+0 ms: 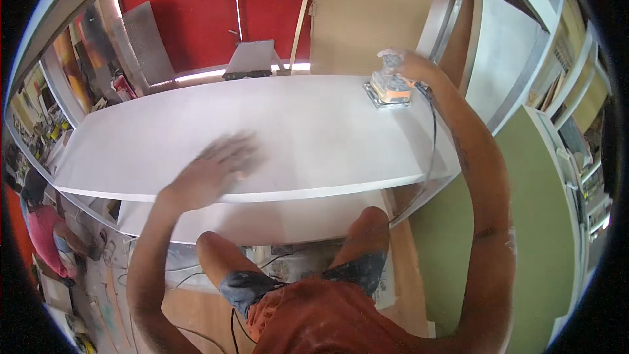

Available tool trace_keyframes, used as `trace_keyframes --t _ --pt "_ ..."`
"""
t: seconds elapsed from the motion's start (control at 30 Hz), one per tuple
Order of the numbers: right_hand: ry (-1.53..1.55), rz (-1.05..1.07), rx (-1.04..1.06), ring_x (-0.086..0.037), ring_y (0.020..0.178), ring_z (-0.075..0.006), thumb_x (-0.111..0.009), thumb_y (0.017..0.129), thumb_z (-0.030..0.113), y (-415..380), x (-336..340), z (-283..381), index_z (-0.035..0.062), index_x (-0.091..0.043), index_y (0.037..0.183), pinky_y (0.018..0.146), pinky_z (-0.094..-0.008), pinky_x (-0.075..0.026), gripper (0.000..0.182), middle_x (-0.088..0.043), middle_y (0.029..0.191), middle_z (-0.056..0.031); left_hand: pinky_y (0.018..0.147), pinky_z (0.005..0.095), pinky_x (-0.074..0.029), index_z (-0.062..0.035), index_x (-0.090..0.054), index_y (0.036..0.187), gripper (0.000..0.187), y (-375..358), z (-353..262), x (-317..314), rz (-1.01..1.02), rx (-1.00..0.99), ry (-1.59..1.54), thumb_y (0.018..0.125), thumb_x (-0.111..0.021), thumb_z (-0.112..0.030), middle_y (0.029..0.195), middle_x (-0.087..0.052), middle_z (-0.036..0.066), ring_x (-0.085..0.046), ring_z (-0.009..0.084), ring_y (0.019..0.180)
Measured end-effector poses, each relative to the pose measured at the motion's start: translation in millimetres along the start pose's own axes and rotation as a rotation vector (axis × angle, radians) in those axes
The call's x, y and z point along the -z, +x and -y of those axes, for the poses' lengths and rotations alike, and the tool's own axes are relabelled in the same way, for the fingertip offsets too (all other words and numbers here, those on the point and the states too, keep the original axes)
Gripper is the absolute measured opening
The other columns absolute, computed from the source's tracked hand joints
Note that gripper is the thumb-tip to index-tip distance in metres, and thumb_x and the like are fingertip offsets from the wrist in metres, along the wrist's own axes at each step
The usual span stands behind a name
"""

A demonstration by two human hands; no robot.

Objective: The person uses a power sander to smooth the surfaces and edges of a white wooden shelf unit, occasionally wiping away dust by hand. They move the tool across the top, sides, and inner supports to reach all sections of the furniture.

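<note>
A long white panel [295, 131] spans the view in front of me. Near its far right edge, my right hand [407, 67] is wrapped round the top of an orange and grey power sander [391, 90], whose square base rests on the panel. A dark cord [434, 137] runs from the sander over the panel's right end. My left hand [219, 165] is over the near left part of the panel, blurred by motion, fingers spread and holding nothing. Whether it touches the surface cannot be told.
Below the panel lies a second white board [288, 219], above my knees. A green panel [485, 242] leans at the right. Another person [49, 236] crouches at the far left. Behind stand red doors [190, 19] and a grey stool-like object [250, 58].
</note>
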State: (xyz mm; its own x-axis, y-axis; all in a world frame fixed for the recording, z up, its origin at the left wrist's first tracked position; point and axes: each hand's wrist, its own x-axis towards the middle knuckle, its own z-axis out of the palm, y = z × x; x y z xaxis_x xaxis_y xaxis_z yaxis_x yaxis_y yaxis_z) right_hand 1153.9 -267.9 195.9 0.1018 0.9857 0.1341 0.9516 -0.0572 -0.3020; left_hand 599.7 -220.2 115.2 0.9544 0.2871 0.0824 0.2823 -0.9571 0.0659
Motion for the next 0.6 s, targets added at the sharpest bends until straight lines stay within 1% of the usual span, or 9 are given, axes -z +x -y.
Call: trace_keyframes --t 0.07,0.1,0.17,0.23,0.27,0.33,0.4,0.47,0.6 --pt "-0.013 0.105 -0.339 -0.065 0.124 -0.0310 -0.079 0.091 0.035 -11 17 28 0.0267 -0.056 0.148 0.107 -0.0410 -0.049 0.062 -0.065 0.141 -0.0163 0.132 0.0507 -0.017 -0.0240 -0.037 0.165 0.055 -40 20 7 0.065 0.208 0.035 0.114 -0.032 -0.045 0.175 -0.026 0.007 -0.020 0.0316 0.162" --pt "-0.017 0.098 -0.335 -0.065 0.124 -0.0310 -0.079 0.091 0.035 -2 15 12 0.0267 -0.056 0.148 0.107 -0.0410 -0.049 0.062 -0.065 0.141 -0.0163 0.132 0.0519 -0.017 -0.0264 -0.037 0.166 0.054 -59 30 9 0.079 0.365 0.016 0.114 -0.032 -0.044 0.175 -0.025 0.006 -0.020 0.0318 0.162" --pt "-0.165 0.002 -0.091 -0.066 0.123 -0.0362 -0.082 0.089 0.036 20 8 -44 0.0274 -0.056 0.147 0.105 -0.0478 -0.052 0.065 -0.069 0.134 -0.0194 0.131 0.0538 -0.017 -0.0250 -0.036 0.166 0.055 -97 66 10 0.067 0.618 0.019 0.114 -0.033 -0.043 0.175 -0.025 0.006 -0.020 0.0330 0.162" --pt "-0.172 0.007 -0.140 -0.066 0.123 -0.0363 -0.081 0.089 0.037 30 8 -52 0.0262 -0.056 0.147 0.105 -0.0477 -0.052 0.064 -0.069 0.135 -0.0192 0.129 0.0568 -0.021 -0.0190 -0.029 0.168 0.059 -141 121 -3 0.122 0.817 0.155 0.114 -0.036 -0.042 0.176 -0.022 0.010 -0.022 0.0349 0.161" --pt "-0.169 0.011 -0.191 -0.066 0.124 -0.0364 -0.080 0.090 0.039 35 8 -55 0.0250 -0.056 0.146 0.106 -0.0475 -0.052 0.063 -0.069 0.135 -0.0189 0.128 0.0579 -0.021 -0.0192 -0.026 0.169 0.060 -169 159 -15 0.067 0.765 0.220 0.114 -0.035 -0.043 0.176 -0.023 0.010 -0.022 0.0364 0.161" --pt "-0.199 -0.020 -0.122 -0.065 0.125 -0.0367 -0.080 0.089 0.040 52 3 -74 0.0235 -0.056 0.147 0.106 -0.0472 -0.051 0.065 -0.068 0.137 -0.0187 0.129 0.0569 -0.021 -0.0181 -0.029 0.168 0.062 -180 169 -6 0.043 0.988 0.166 0.113 -0.036 -0.046 0.175 -0.025 0.010 -0.023 0.0357 0.161" --pt "-0.225 -0.051 -0.051 -0.065 0.126 -0.0369 -0.080 0.089 0.041 67 1 -75 0.0219 -0.056 0.148 0.106 -0.0470 -0.051 0.066 -0.067 0.138 -0.0186 0.129 0.0561 -0.021 -0.0178 -0.032 0.167 0.062 -178 175 -9 0.004 0.999 0.186 0.113 -0.037 -0.048 0.174 -0.027 0.010 -0.024 0.0352 0.161" --pt "-0.314 0.026 -0.175 -0.060 0.131 -0.0377 -0.074 0.092 0.039 77 -1 -62 0.0106 -0.055 0.149 0.111 -0.0427 -0.047 0.066 -0.060 0.148 -0.0199 0.129 0.0552 -0.020 -0.0175 -0.035 0.166 0.063 -181 178 -10 -0.026 1.013 0.203 0.112 -0.038 -0.050 0.174 -0.029 0.010 -0.025 0.0348 0.160" --pt "-0.442 -0.007 -0.062 -0.059 0.131 -0.0375 -0.070 0.093 0.040 126 -25 -42 0.0072 -0.057 0.147 0.111 -0.0423 -0.046 0.064 -0.060 0.147 -0.0212 0.130 0.0539 -0.021 -0.0166 -0.044 0.162 0.062 -174 161 -9 -0.158 1.025 0.120 0.110 -0.042 -0.052 0.171 -0.036 0.010 -0.029 0.0348 0.159"
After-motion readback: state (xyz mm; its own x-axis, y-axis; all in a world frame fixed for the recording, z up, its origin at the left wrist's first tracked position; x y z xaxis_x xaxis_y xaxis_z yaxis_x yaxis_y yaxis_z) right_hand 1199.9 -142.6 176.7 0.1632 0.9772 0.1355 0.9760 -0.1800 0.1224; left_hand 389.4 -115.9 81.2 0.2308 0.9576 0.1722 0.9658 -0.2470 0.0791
